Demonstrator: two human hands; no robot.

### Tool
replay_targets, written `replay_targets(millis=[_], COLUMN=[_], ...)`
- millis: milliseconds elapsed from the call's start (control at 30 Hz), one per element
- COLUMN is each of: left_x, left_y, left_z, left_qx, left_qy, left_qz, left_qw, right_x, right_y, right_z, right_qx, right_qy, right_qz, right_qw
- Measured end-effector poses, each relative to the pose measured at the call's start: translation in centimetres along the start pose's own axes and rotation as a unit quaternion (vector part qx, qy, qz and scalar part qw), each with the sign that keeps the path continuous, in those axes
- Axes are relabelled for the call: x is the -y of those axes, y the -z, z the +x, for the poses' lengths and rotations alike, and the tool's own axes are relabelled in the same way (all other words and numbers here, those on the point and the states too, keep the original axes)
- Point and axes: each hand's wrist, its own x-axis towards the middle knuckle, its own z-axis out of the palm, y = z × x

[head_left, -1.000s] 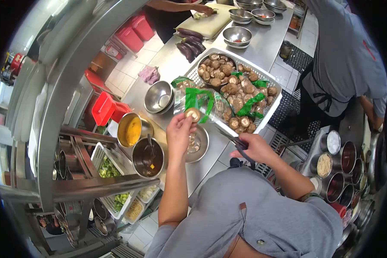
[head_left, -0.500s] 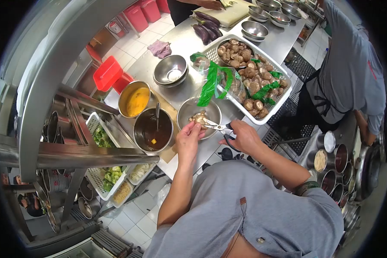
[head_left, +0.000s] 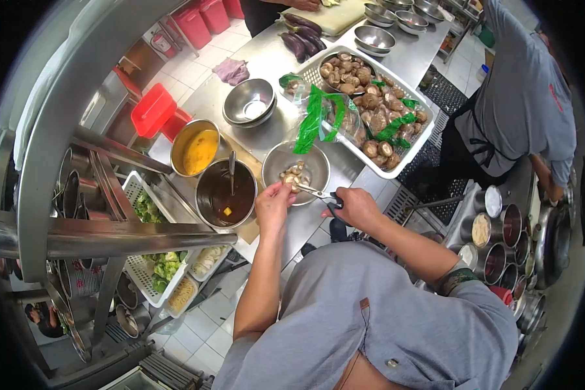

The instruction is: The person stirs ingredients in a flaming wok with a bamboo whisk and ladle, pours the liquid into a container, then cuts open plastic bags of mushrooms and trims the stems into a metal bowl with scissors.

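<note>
My right hand [head_left: 357,209] grips the dark handles of a pair of scissors [head_left: 314,192], whose blades point left toward my other hand. Pinched fingers of my left hand [head_left: 275,207] are at the blade tips, over the near rim of a steel bowl [head_left: 317,164]. They seem to hold a small mushroom piece, mostly hidden by the fingertips. Pale cut mushroom pieces [head_left: 295,172] lie in the bowl. Behind it, a white crate [head_left: 392,173] holds brown shiitake mushrooms [head_left: 372,101], some in clear plastic bags with green print [head_left: 312,120].
Left of the bowl stand a pot of dark liquid [head_left: 231,188] with a spoon and a pot of yellow liquid [head_left: 200,151]. Stacked bowls [head_left: 248,103] and eggplants [head_left: 300,39] sit farther back. A metal rail [head_left: 130,236] crosses at left. A co-worker [head_left: 520,104] stands at right.
The scissor blades have come closer together, and my right hand has closed in on the handles. The whole view has shifted slightly. My left hand keeps its pinch beside the blades.
</note>
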Motion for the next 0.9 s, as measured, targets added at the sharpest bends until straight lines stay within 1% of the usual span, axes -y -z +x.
replay_targets(millis=[100, 133, 233, 333, 433, 500, 533, 700, 767, 867, 900], left_x=[0.2, 0.3, 0.7, 0.5, 0.2, 0.6, 0.7, 0.9, 1.2, 1.6, 1.7], left_y=[0.0, -0.1, -0.5, -0.1, -0.3, -0.4, -0.3, 0.2, 0.5, 0.7, 0.8], left_z=[-0.4, -0.5, -0.3, -0.4, -1.1, -1.3, -1.4, -0.9, -0.5, -0.1, 0.0], left_qx=[0.019, 0.022, 0.032, 0.041, 0.070, 0.097, 0.092, 0.083, 0.087, 0.086, 0.085], left_qy=[0.004, -0.011, -0.043, -0.054, -0.060, -0.065, -0.065, -0.049, -0.031, -0.016, -0.014], left_qz=[-0.015, -0.014, -0.019, -0.015, -0.006, -0.016, -0.017, -0.016, 0.010, 0.028, 0.031], left_qw=[1.000, 1.000, 0.998, 0.998, 0.996, 0.993, 0.994, 0.995, 0.996, 0.996, 0.996], right_x=[0.6, 0.7, 1.1, 1.7, 1.9, 2.0, 2.0, 2.0, 1.8, 2.0, 1.7], right_y=[-0.4, -0.5, -0.4, 0.3, 0.4, 0.1, -0.1, -1.3, -2.2, -2.3, -2.2], right_z=[-0.2, -0.2, -0.4, -0.8, -0.7, -0.5, -0.3, 0.0, 0.4, 0.7, 1.0], right_qx=[-0.059, -0.080, -0.079, -0.062, -0.061, -0.080, -0.091, -0.070, -0.062, 0.027, 0.075], right_qy=[0.020, 0.022, 0.023, -0.022, -0.017, 0.002, 0.012, 0.000, -0.005, -0.070, -0.105], right_qz=[-0.007, -0.011, -0.011, 0.014, 0.011, 0.007, 0.005, -0.007, 0.001, 0.048, 0.135], right_qw=[0.998, 0.996, 0.997, 0.998, 0.998, 0.997, 0.996, 0.998, 0.998, 0.996, 0.982])
